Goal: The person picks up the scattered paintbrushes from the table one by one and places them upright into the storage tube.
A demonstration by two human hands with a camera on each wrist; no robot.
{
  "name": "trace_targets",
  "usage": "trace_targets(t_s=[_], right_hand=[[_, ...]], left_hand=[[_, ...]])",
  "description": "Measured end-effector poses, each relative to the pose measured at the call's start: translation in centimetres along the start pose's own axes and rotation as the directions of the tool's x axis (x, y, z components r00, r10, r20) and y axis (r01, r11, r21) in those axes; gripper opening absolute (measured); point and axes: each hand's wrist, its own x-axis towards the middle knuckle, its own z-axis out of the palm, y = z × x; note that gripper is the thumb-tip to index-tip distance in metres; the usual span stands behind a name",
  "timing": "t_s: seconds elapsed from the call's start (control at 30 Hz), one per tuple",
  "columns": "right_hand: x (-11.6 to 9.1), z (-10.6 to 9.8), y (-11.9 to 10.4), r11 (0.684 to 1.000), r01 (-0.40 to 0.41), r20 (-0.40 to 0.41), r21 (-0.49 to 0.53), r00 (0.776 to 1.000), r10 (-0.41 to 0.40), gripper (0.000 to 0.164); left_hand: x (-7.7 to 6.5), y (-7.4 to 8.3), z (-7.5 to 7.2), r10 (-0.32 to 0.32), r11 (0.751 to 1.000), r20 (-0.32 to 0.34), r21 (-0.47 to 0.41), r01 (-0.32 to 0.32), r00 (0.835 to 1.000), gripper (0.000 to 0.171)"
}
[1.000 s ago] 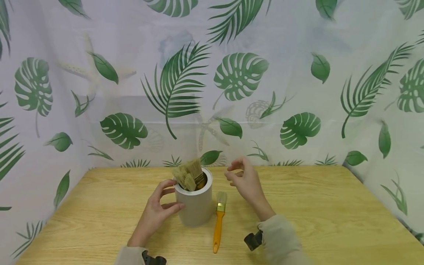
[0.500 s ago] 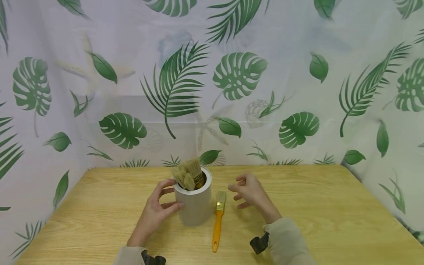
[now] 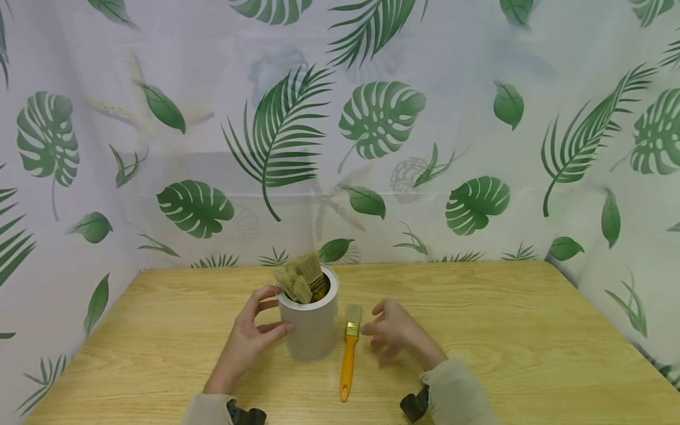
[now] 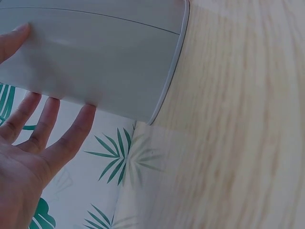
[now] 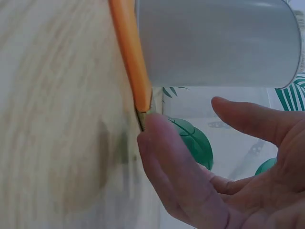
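Observation:
A white cylindrical canister point(image 3: 312, 330) stands upright on the table, with several paintbrushes point(image 3: 301, 280) in it, bristles up. My left hand point(image 3: 249, 335) holds the canister from its left side; in the left wrist view the thumb and fingertips touch its wall. Just right of the canister lies one more paintbrush point(image 3: 348, 361), its orange handle towards me and its pale bristles away. Over the table beside that brush is my right hand point(image 3: 399, 332), fingers loosely bent and thumb apart. In the right wrist view its fingertips overlap the brush's metal band; contact is unclear.
The light wood table point(image 3: 520, 342) reaches back to a white curtain with printed green leaves point(image 3: 382, 118), which also hangs at both sides. A small black wrist camera point(image 3: 414, 405) sits at the right sleeve, another point(image 3: 247, 415) at the left.
My right hand has come down and towards me, from beside the canister's rim to beside the loose paintbrush. The left hand, canister and brushes have stayed in place.

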Motion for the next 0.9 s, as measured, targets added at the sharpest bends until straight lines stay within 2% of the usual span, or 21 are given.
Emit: trace_targets(t_s=[0.23, 0.43, 0.5, 0.63, 0.73, 0.9], right_hand=[[-0.2, 0.9, 0.7, 0.996, -0.076, 0.077, 0.042, 0.994, 0.073, 0.050], [-0.4, 1.8, 1.3, 0.997, -0.071, 0.123, 0.009, 0.990, 0.069, 0.055], [-0.5, 2.2, 1.4, 0.999, -0.039, 0.131, -0.009, 0.991, 0.040, 0.047], [-0.3, 3.0, 1.4, 0.992, 0.094, 0.142, -0.089, 0.987, -0.081, 0.026], [-0.2, 3.3, 1.3, 0.970, 0.166, 0.129, -0.178, 0.981, -0.144, 0.029], [-0.4, 3.3, 0.9, 0.935, 0.190, 0.083, -0.300, 0.981, -0.173, 0.033]], left_hand=[[0.0, -0.1, 0.1, -0.007, 1.000, 0.001, -0.001, 0.007, 1.000, 0.063], [0.0, -0.3, 0.1, -0.009, 1.000, -0.003, 0.005, 0.009, 1.000, 0.063], [0.0, -0.3, 0.1, -0.013, 1.000, -0.004, 0.005, 0.013, 1.000, 0.063], [0.1, -0.2, 0.2, -0.014, 1.000, 0.000, 0.010, 0.014, 1.000, 0.064], [0.1, -0.1, 0.2, -0.008, 1.000, 0.003, 0.011, 0.008, 1.000, 0.064], [0.1, 0.0, 0.1, 0.006, 1.000, 0.005, 0.009, -0.006, 1.000, 0.063]])
